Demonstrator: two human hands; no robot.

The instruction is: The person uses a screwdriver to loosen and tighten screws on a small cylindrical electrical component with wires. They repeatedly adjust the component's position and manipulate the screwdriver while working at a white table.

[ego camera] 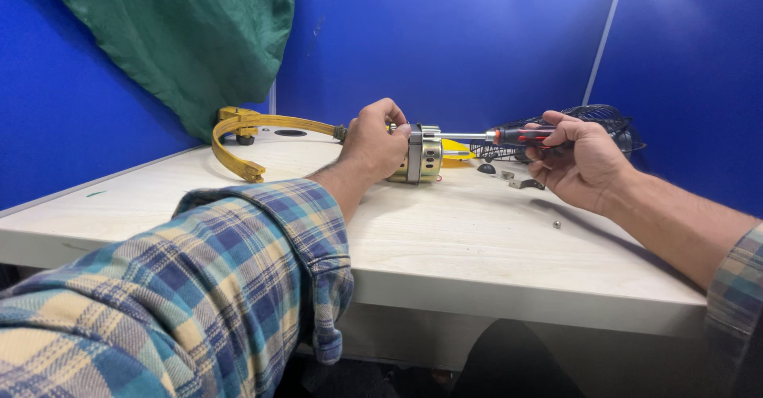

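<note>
My left hand point(373, 145) grips a small metal motor point(424, 155) lying on its side on the pale wooden table point(445, 239). The motor has a silver and brass-coloured housing. My right hand point(579, 162) holds a screwdriver point(517, 135) with a red and black handle. Its steel shaft points left and its tip meets the motor's end. A yellow part shows just behind the motor.
A curved yellow bracket point(238, 139) lies at the back left. A black wire fan guard point(588, 128) rests behind my right hand. Small metal parts point(520, 182) and a loose screw point(556, 225) lie near it. A green cloth point(191, 32) hangs on the blue partition.
</note>
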